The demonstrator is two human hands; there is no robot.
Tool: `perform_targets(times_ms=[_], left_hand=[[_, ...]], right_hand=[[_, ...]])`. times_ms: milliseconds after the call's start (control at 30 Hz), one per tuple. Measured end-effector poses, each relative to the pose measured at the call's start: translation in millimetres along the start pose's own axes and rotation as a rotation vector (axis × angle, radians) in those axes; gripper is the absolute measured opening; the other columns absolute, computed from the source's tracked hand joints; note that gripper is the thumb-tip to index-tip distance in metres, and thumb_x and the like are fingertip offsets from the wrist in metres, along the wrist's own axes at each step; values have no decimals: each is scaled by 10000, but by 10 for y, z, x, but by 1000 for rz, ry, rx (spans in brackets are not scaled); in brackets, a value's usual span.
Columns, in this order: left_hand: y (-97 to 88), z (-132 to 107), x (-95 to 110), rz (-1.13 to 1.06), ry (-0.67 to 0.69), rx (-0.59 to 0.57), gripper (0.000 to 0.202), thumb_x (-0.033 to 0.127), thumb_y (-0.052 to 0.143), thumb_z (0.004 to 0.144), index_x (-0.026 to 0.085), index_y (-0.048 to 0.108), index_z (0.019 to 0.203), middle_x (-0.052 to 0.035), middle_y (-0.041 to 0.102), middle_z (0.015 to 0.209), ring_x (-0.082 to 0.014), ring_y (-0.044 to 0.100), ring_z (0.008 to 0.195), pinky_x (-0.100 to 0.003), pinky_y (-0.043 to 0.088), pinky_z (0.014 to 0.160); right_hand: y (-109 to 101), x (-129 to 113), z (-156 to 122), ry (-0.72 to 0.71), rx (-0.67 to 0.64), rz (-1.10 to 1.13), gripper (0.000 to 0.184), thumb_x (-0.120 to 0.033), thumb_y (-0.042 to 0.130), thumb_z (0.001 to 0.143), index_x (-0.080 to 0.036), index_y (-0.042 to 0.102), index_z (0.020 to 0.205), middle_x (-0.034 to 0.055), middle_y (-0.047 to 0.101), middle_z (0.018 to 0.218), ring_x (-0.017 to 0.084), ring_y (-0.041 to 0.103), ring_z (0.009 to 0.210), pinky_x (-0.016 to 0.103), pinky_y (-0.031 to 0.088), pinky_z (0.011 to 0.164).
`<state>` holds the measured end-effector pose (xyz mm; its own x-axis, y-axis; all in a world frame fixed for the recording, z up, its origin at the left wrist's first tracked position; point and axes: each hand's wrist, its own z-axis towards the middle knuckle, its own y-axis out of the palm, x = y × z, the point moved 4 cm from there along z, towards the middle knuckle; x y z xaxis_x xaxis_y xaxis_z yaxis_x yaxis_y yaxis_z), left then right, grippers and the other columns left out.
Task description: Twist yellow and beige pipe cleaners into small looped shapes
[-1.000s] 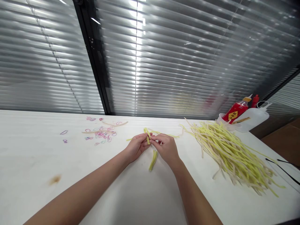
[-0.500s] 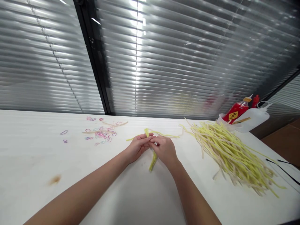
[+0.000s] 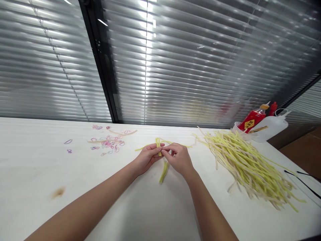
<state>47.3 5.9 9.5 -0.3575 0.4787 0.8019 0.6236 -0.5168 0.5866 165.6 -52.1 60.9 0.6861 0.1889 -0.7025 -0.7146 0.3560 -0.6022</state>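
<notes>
My left hand (image 3: 149,156) is closed around a short folded bundle of yellow strands (image 3: 157,142), whose looped top sticks up above the fingers. My right hand (image 3: 178,157) meets it from the right, thumb and forefinger pinched at the bundle's side. What lies between those fingertips is too small to make out. Just below the hands, a second short yellow bundle (image 3: 164,173) rests on the table. Behind the fingers, loose yellow and beige strands (image 3: 185,145) stretch across the white surface.
A big pile of yellow and beige strands (image 3: 248,164) covers the right side of the table (image 3: 100,214). Small coloured bands (image 3: 109,143) are scattered at the left. A red-labelled bottle (image 3: 252,119) and a white squeeze bottle (image 3: 272,127) stand at the back right, before window blinds (image 3: 190,67).
My right hand has shifted slightly right, its fingertips drawing away from the left palm. More of the folded bundle shows in my left hand.
</notes>
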Motion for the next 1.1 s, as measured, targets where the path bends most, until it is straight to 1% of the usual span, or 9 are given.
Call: perform_targets(times_ms=[133, 233, 400, 533, 667, 767, 867, 967, 1100], left_hand=[[45, -13, -3, 58, 1, -74, 213, 218, 670, 774, 122, 680, 964, -108, 697, 971, -177, 636, 926, -315, 425, 937], [41, -27, -28, 113, -25, -106, 223, 219, 672, 770, 120, 688, 968, -100, 710, 905, -176, 645, 888, -317, 424, 927], [44, -40, -49, 179, -45, -186, 259, 225, 681, 750, 117, 696, 984, -103, 711, 899, -181, 653, 812, -312, 439, 864], [59, -45, -40, 189, -51, -201, 228, 243, 687, 746, 120, 711, 936, -98, 711, 874, -175, 647, 786, -306, 439, 849], [74, -57, -35, 201, -71, -225, 198, 246, 688, 741, 113, 715, 885, -90, 706, 838, -171, 639, 760, -297, 444, 818], [88, -68, -32, 226, -85, -261, 178, 244, 673, 752, 104, 712, 854, -87, 701, 789, -171, 631, 748, -287, 444, 788], [97, -77, -25, 253, -93, -290, 169, 242, 663, 758, 101, 712, 836, -84, 695, 745, -165, 622, 719, -280, 443, 759], [105, -83, -17, 267, -96, -314, 159, 238, 673, 746, 99, 715, 810, -82, 693, 731, -161, 614, 687, -283, 446, 739], [121, -93, -11, 272, -101, -340, 163, 243, 658, 760, 97, 712, 809, -80, 687, 714, -168, 614, 690, -301, 449, 750]], right_hand=[[-70, 58, 24, 73, 105, 137, 142, -279, 592, 780, -227, 721, 805, 19, 685, 792, 127, 556, 614, 246, 440, 568], [-52, 92, 40, 102, 109, 270, 142, -263, 590, 777, -213, 718, 811, 29, 695, 842, 140, 596, 694, 247, 467, 612], [4, 115, 39, 181, 51, 398, 146, -290, 627, 743, -194, 719, 805, 43, 699, 836, 146, 605, 656, 254, 485, 590], [26, 119, 38, 227, -24, 495, 182, -322, 640, 731, -182, 708, 825, 34, 685, 713, 139, 591, 563, 255, 480, 531], [2, 127, 36, 236, -28, 489, 181, -324, 663, 712, -186, 699, 824, 24, 675, 717, 109, 553, 512, 232, 450, 491], [-6, 149, 26, 287, -41, 475, 236, -331, 678, 705, -198, 681, 900, 17, 673, 742, 82, 507, 462, 219, 411, 454], [28, 153, 19, 311, -141, 525, 287, -353, 671, 720, -199, 671, 963, 14, 663, 723, 91, 520, 475, 231, 423, 482], [56, 141, 21, 286, -220, 599, 242, -366, 656, 738, -188, 683, 900, 18, 659, 713, 106, 542, 514, 251, 449, 534], [41, 144, 32, 254, -192, 601, 194, -352, 662, 735, -187, 691, 834, 29, 670, 755, 128, 573, 596, 263, 465, 586]])
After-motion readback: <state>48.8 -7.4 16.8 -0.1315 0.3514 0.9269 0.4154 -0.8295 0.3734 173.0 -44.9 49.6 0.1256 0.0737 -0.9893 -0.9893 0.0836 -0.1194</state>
